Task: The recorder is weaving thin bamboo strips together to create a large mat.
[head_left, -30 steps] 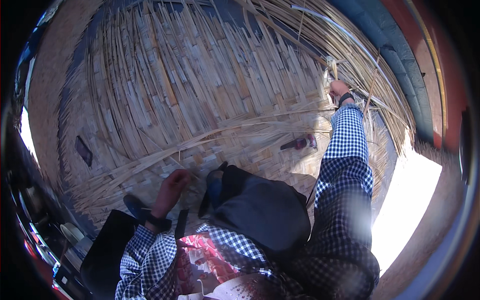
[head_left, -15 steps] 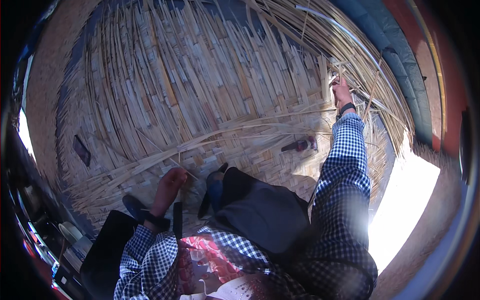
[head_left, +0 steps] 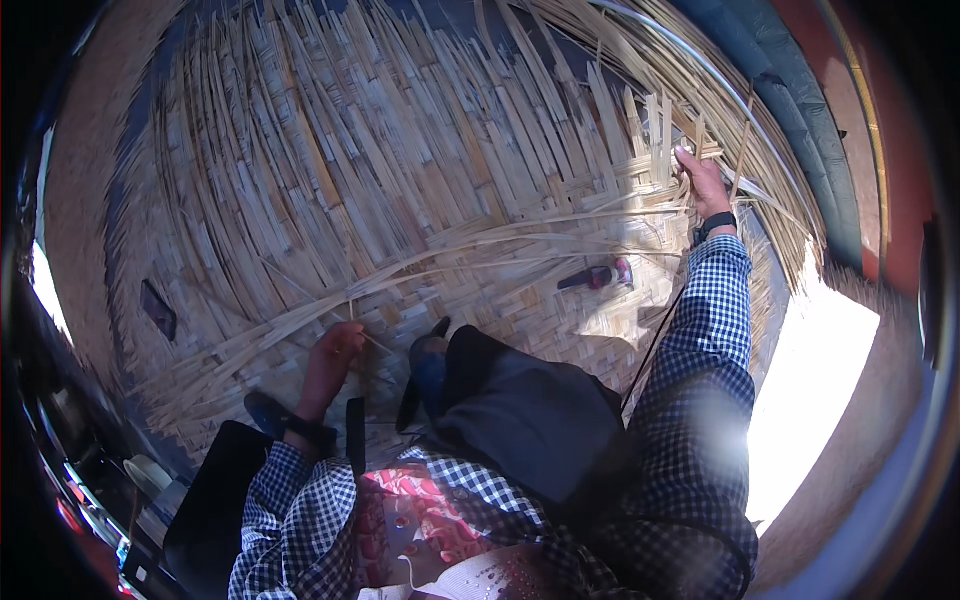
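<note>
A large mat of split bamboo strips (head_left: 400,140) lies in front of me; its near part is tightly woven (head_left: 500,305), while the far strips lie loose lengthwise. My right hand (head_left: 704,182) reaches to the mat's far right edge, thumb up, fingers closed round strips (head_left: 690,195) there; the exact grip is partly hidden. My left hand (head_left: 338,352) hovers low over the near left part, fingertips pinched on a thin strip (head_left: 376,343). Several long crosswise strips (head_left: 440,250) run between my two hands.
A small dark tool with a reddish end (head_left: 600,276) rests on the woven part, and a dark phone-like object (head_left: 158,310) at the left. A bundle of long strips (head_left: 740,130) curves along the right. My dark-clothed knee (head_left: 530,420) and shoe (head_left: 265,412) are close by.
My right hand has shifted slightly right, its thumb now raised, and strip ends beside it stand more upright. My left hand has moved slightly left and up, still pinched.
</note>
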`<act>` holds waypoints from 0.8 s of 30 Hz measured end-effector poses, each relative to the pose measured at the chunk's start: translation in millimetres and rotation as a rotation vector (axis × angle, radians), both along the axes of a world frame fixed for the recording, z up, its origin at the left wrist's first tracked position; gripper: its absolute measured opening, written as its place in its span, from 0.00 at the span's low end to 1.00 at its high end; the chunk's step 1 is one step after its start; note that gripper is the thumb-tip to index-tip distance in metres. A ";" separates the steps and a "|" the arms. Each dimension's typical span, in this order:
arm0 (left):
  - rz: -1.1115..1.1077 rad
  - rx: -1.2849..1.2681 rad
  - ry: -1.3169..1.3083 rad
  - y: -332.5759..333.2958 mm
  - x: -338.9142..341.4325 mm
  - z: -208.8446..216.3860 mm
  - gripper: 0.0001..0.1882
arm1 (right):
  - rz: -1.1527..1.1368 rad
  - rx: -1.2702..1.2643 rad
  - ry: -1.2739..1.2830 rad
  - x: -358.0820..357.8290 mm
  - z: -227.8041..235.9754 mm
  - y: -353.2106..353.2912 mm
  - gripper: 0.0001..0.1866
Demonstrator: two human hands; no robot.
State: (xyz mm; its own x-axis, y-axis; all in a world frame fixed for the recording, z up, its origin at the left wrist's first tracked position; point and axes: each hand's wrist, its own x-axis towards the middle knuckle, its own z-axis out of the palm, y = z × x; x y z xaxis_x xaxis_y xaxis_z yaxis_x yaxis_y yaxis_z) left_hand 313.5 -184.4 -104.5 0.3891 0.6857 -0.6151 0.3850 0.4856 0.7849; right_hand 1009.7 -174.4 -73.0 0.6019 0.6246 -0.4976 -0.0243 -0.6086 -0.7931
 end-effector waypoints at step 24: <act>-0.246 0.096 -0.022 39.7 75.4 19.9 0.13 | 0.336 0.440 -0.170 -105.4 112.3 -51.1 0.30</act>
